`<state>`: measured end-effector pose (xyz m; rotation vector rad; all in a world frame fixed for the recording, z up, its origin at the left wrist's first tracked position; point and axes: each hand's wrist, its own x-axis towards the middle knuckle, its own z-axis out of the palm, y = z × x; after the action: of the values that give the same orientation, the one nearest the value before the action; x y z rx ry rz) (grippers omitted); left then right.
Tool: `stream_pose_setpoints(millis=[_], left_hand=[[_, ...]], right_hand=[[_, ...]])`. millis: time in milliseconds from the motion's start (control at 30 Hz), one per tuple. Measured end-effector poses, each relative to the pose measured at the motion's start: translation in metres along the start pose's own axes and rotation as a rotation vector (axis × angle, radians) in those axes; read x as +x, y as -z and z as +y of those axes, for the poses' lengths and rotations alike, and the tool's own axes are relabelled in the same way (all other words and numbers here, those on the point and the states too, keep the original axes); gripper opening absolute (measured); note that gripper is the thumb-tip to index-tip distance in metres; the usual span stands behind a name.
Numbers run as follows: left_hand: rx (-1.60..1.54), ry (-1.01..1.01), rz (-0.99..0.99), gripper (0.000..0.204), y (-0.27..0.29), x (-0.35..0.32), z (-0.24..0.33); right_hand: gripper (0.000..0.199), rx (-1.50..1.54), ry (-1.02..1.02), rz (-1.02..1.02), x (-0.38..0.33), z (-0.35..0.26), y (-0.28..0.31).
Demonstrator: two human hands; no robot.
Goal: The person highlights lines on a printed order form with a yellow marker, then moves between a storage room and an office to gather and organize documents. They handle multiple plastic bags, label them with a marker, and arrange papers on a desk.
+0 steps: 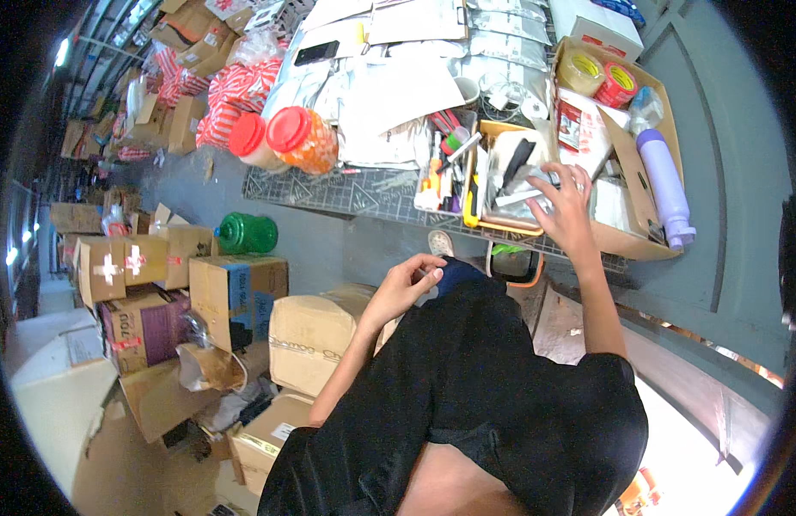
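Note:
My right hand (563, 206) reaches over a yellow-rimmed tray (529, 230) at the table's front edge. Its fingers are spread and bent down among the contents, close to a white strip (518, 197); I see nothing gripped. A black, narrow item (518, 161) lies in the same tray. Low in front of me, by my dark blue trouser leg, hangs my left hand (407, 288). Its fingers are loosely curled with the thumb apart, and nothing clear shows between them. Left of the tray is a bin (424, 202) with pens, scissors and other small tools.
An open carton (656, 245) on the right holds tape rolls (581, 71) and a lilac bottle (664, 181). Two red-lidded jars (305, 142), silvery packages (505, 47) and a phone (317, 53) lie on the table. Cartons (239, 284) and a green jug (248, 233) stand left.

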<state>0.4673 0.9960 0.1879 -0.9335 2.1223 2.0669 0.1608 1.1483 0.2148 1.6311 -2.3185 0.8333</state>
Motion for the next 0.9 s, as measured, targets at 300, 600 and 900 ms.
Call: stream_pose_setpoints(millis=[300,600,900], left_hand=[[0.016,-0.255,-0.229,0.032,0.091,0.055,0.112],[-0.405,-1.174,-1.084,0.034,0.113,0.076,0.247],[-0.579,-0.985,-1.164,0.032,0.180,0.101,0.186]], right_hand=[[0.040,0.007,-0.345,0.271,0.017,-0.030,-0.043],[0.032,0.552,-0.250,0.860,0.090,-0.071,-0.033],[0.050,1.762,-1.388,0.166,0.164,-0.121,-0.263]])
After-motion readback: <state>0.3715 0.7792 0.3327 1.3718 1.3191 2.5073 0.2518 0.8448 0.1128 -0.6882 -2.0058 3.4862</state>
